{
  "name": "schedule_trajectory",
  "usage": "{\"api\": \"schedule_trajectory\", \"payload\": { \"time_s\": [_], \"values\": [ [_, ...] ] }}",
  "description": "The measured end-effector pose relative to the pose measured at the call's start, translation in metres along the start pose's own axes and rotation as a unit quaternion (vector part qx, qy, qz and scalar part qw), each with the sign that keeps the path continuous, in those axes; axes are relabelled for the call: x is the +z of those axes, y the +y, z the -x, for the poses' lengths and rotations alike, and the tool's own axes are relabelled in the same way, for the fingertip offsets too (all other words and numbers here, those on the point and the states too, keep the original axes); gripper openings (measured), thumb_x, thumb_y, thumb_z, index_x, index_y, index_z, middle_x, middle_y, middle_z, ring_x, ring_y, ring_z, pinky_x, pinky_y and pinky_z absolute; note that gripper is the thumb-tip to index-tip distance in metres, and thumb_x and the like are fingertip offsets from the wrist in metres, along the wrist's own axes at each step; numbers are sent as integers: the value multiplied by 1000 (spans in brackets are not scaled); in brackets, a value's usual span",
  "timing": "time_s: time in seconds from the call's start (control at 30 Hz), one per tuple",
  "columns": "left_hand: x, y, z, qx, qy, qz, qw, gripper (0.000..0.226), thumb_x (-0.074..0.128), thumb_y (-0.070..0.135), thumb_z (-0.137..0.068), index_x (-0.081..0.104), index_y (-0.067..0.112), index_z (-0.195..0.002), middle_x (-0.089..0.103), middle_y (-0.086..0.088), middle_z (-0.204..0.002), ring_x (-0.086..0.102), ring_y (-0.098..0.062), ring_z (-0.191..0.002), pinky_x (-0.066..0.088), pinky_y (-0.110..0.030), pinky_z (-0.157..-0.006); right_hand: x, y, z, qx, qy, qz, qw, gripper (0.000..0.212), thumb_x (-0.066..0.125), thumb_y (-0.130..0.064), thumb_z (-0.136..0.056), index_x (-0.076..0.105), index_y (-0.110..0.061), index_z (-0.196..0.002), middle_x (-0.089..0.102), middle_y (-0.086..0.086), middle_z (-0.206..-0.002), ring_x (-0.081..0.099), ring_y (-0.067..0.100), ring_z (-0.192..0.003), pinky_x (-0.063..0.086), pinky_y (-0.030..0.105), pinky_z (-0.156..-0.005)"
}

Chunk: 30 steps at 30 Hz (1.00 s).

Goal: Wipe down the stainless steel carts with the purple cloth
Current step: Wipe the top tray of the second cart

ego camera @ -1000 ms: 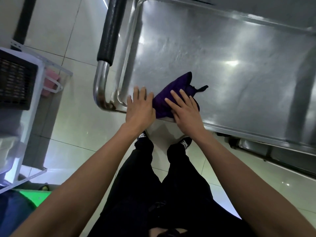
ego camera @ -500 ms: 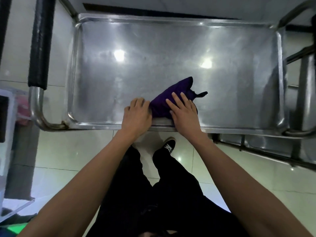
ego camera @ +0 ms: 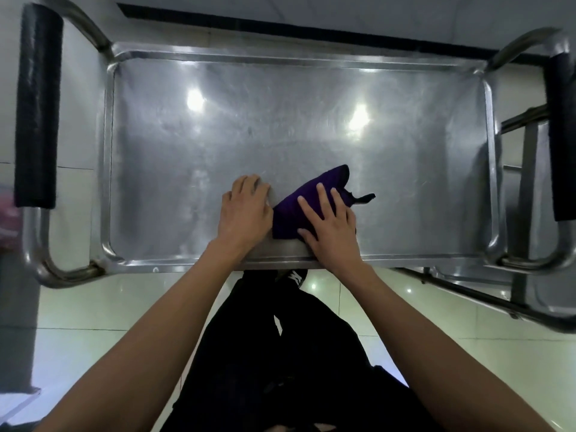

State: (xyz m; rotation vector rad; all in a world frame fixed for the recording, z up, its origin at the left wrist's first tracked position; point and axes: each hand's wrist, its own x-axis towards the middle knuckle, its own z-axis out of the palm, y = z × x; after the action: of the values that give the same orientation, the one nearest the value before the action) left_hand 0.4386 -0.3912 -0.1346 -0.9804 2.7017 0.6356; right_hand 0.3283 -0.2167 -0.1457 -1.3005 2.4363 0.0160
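Cloth (ego camera: 314,194), purple and bunched, lay on the cart (ego camera: 280,126) tray against its near rim. Right hand (ego camera: 330,227) pressed flat on the cloth, fingers spread. Left hand (ego camera: 244,213) rested on the tray just beside the cloth, fingers bent, holding nothing.

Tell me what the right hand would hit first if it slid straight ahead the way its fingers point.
The right hand lies flat on the purple cloth, fingers pointing up-left. Beyond the cloth, only bare cart tray shows, so the far rim looks like the first obstacle, though depth is uncertain.
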Motion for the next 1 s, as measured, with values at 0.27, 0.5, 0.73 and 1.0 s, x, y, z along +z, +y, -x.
{"api": "schedule_trajectory", "payload": {
  "time_s": [0.27,0.5,0.73,1.0],
  "values": [
    [-14,21,-42,48,-15,34,998,40,50,21,-97,54,15,-137,43,-6,-150,32,-26,-141,37,-48,-108,-20,9,-21,9,73,-119,990,44,71,-8,-84,66,-11,-128,50,18,-147,49,45,-121,46,57,-97],
    [-17,71,-81,80,-23,40,996,42,50,21,-98,53,14,-139,42,-8,-153,30,-26,-144,35,-48,-110,-47,75,-44,129,164,-209,955,44,65,-17,-93,59,-19,-137,44,10,-152,41,33,-132,39,49,-110],
    [-9,162,-133,104,-32,22,994,45,49,21,-98,51,17,-143,39,-7,-156,27,-25,-146,31,-48,-114,-89,190,-81,185,239,-243,922,44,62,-19,-96,57,-18,-139,42,9,-153,40,31,-133,36,46,-112],
    [-8,264,-215,134,-31,-5,990,49,49,20,-99,46,17,-147,35,-7,-159,24,-27,-148,29,-50,-116,-123,305,-160,211,252,-227,917,45,56,-25,-99,50,-22,-143,35,5,-157,32,29,-140,30,47,-117]
  ]
}}
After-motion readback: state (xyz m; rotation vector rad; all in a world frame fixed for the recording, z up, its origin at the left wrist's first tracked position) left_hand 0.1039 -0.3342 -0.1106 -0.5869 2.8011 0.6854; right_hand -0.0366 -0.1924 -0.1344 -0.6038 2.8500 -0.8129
